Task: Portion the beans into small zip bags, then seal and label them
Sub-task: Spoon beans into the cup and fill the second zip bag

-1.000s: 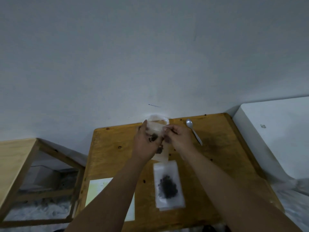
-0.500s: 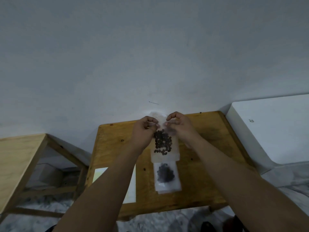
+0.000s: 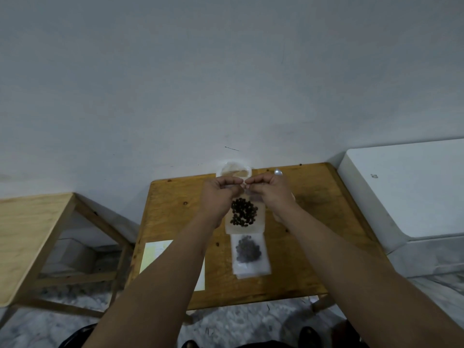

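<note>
readable text: none | paper sheet (image 3: 157,254) on table (image 3: 175,199): print too blurred to read

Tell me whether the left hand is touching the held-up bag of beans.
Touching. The head view shows the left hand pinching the top edge of the bag of beans, with the right hand pinching it alongside.
</note>
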